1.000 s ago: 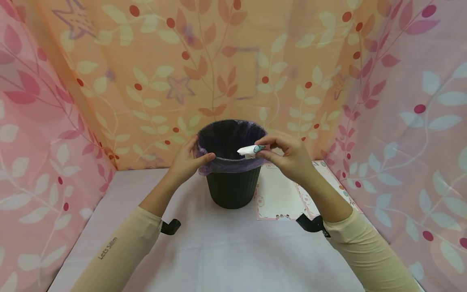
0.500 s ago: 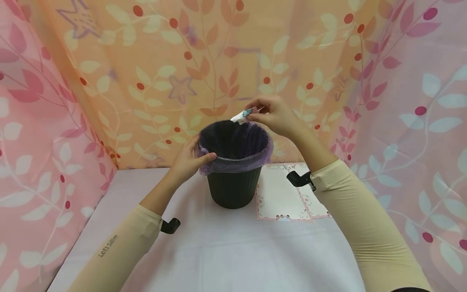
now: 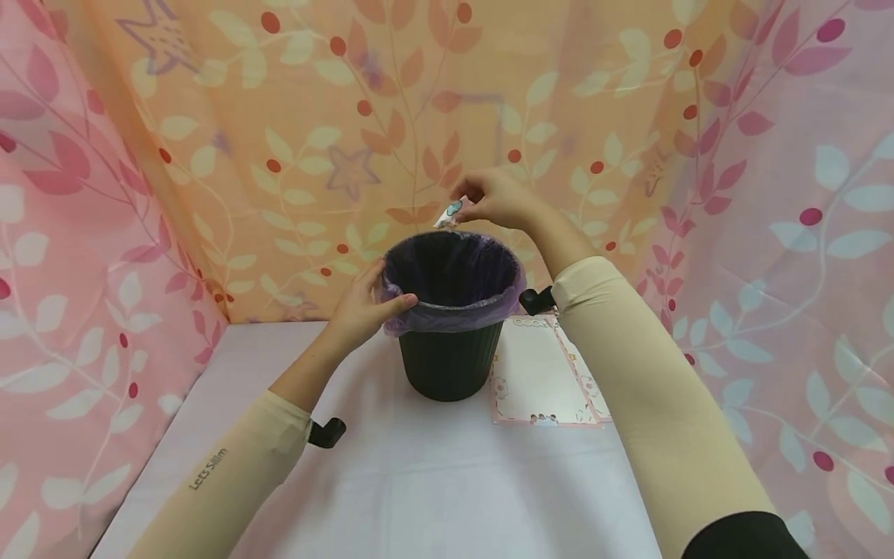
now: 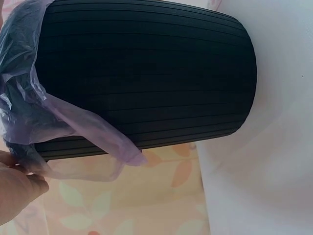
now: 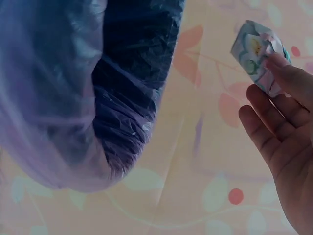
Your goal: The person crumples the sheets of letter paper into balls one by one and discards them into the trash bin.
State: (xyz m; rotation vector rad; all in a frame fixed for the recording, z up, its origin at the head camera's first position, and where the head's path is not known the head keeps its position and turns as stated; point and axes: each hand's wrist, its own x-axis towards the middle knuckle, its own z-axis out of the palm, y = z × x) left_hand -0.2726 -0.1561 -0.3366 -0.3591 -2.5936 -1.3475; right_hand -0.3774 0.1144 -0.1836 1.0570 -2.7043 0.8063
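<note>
A dark ribbed trash can stands upright on the table, lined with a thin purple trash bag folded outward over its rim. My left hand holds the can at the left side of the rim, thumb along the front and fingers round the outside, over the bag. Above the far side of the opening, my right hand pinches a crumpled piece of paper, white with a coloured print. The right wrist view shows that crumpled paper between thumb and fingertips, apart from the bag's rim.
Sheets of decorated paper with pink borders lie on the table right of the can, partly behind the right sleeve. A white cloth covers the table. Patterned curtains close off the back and both sides.
My right hand has lifted the crumpled paper from the can's front right rim, up and back to above its far side. The left hand stays on the rim.
</note>
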